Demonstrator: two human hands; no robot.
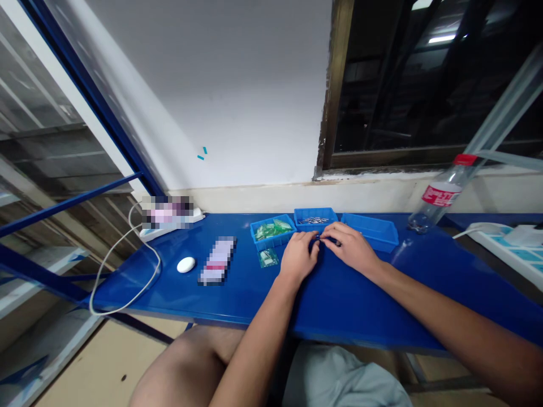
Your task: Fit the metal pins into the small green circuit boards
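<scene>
My left hand (298, 259) rests at the middle of the blue table with its fingers bent together. What its fingertips pinch is too small to make out. Opposite it, my right hand (351, 244) is closed around a small dark slim piece (336, 242), whose kind I cannot tell. The fingertips of both hands nearly meet. Just behind them stands a blue bin (297, 227) with thin shiny metal pieces (314, 220). To its left, another blue bin (265, 244) holds green-tinted clear packets (274, 228). A small clear packet (268, 258) lies beside my left hand.
A third blue bin (384, 240) stands behind my right hand. A bottle with a red cap (439, 195) and a power strip (504, 249) are at the right. Leftward lie a blurred-out phone-like object (218, 260), a white oval object (185, 264) and a white cable (123, 308).
</scene>
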